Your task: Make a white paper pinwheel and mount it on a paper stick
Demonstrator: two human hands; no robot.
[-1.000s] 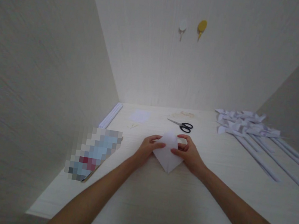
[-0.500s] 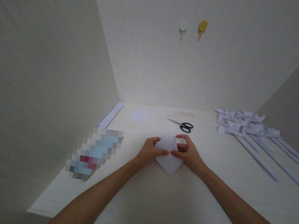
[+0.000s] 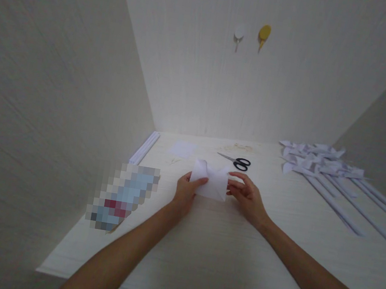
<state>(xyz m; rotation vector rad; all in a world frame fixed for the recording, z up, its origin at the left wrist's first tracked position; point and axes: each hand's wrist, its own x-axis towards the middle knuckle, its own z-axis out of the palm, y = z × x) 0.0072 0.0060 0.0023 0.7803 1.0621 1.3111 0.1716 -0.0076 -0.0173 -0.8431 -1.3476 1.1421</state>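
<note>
between the front and back edges of the desk (image 3: pixel 204 258), a white sheet (image 3: pixel 213 187) is pinched by the left hand (image 3: pixel 185 193); the right hand (image 3: pixel 249 200) is loosely spread at its right side, contact unclear. scissors (image 3: pixel 240 163) are laid toward the back edge.

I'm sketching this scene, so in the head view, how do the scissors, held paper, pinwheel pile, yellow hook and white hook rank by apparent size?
Largest to smallest:
1. Pinwheel pile
2. Held paper
3. Scissors
4. Yellow hook and white hook: too alike to rank.
</note>
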